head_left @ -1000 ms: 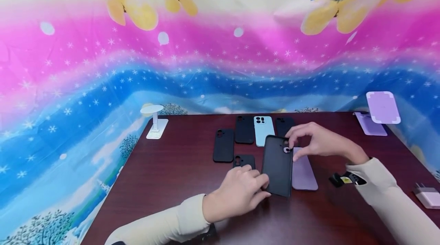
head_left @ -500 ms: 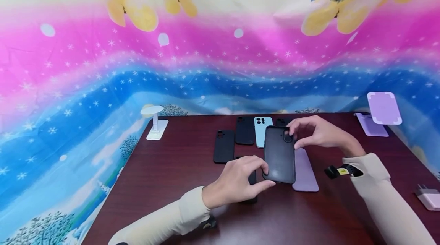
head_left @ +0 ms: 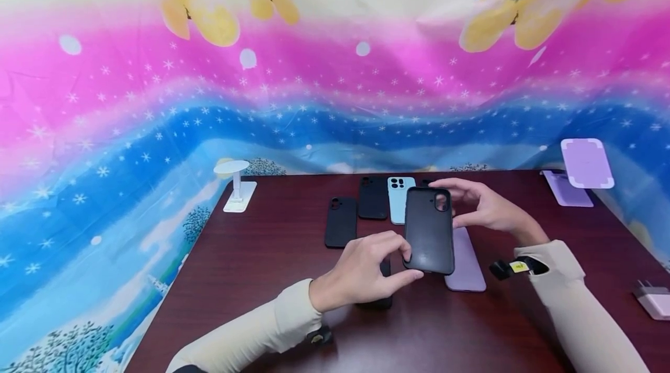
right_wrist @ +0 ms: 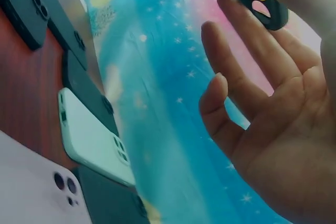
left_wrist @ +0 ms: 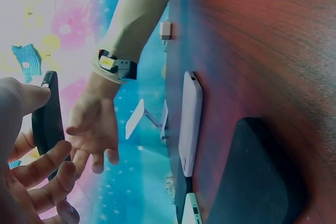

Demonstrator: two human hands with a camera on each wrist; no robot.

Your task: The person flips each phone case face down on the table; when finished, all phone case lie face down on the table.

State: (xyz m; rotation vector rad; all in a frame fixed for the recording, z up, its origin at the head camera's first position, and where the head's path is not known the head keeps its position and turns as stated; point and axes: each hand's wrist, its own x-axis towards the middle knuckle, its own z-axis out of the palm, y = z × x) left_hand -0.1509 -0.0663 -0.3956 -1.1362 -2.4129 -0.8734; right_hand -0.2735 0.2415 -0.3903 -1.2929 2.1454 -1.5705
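Both hands hold up a black phone case (head_left: pixel 429 233), its inner side facing the head camera and its camera cutout at the top right. My left hand (head_left: pixel 369 265) pinches the lower left corner between thumb and fingers. At the upper right side, my right hand (head_left: pixel 484 204) grips the edge near the cutout. Behind and below the case lies a lavender phone (head_left: pixel 466 262) on the table, its camera lenses showing in the right wrist view. Another black case (left_wrist: pixel 257 177) lies under my left hand, mostly hidden in the head view.
Toward the back of the dark red table (head_left: pixel 272 262) lie a mint case (head_left: pixel 400 201) and several black cases (head_left: pixel 341 223). A white stand (head_left: pixel 238 192) is at the back left, a lilac stand (head_left: pixel 586 166) at the back right. A charger plug (head_left: pixel 654 300) sits on the right.
The black phone case has risen from the table and moved slightly right, its inner side turned more toward the head camera. Both hands moved with it.
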